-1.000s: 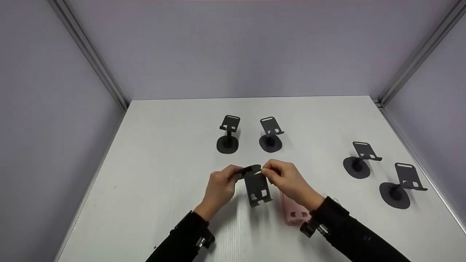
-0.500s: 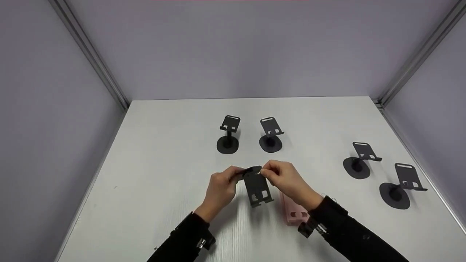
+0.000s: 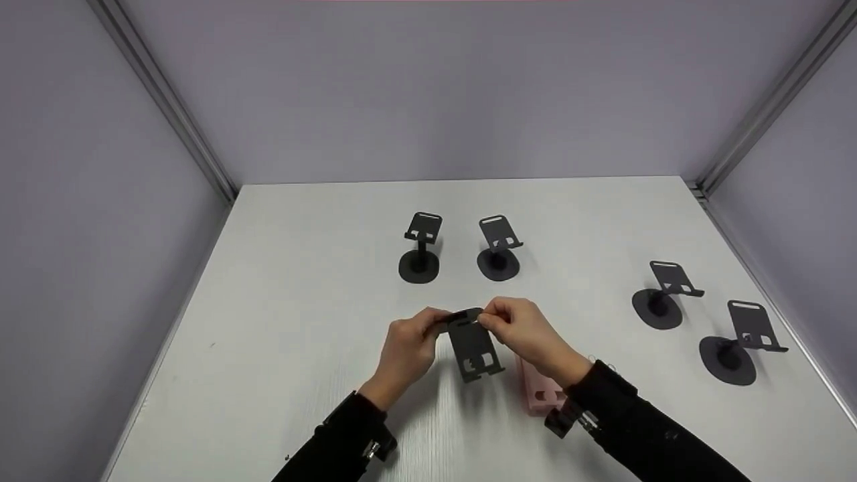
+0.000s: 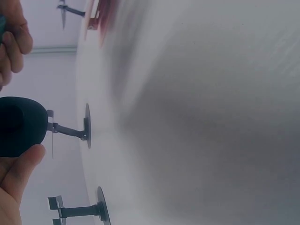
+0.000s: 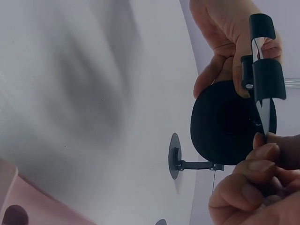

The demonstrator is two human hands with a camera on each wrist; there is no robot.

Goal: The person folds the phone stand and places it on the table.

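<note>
A black phone stand (image 3: pixel 474 348) is held in the air between both hands, above the table's near middle. My left hand (image 3: pixel 407 347) grips its round base (image 5: pixel 220 126), thumb against the edge. With thumb and curled fingers, my right hand (image 3: pixel 527 335) pinches the slotted end of the phone plate. The plate's hooked lip (image 5: pixel 269 79) points toward my body in the head view and shows edge-on in the right wrist view. In the left wrist view the base's dark disc (image 4: pixel 23 129) hides most of the stand.
Two similar stands, one on the left (image 3: pixel 419 248) and another beside it (image 3: pixel 497 248), stand farther back. Two more, a nearer (image 3: pixel 730 355) and a farther one (image 3: pixel 659 301), stand at the right. A pink block with holes (image 3: pixel 539 388) lies partly under my right forearm.
The base has tilted down behind the phone plate, and the plate's slotted end shows more. Both hands have shifted very slightly toward my body and keep their hold.
</note>
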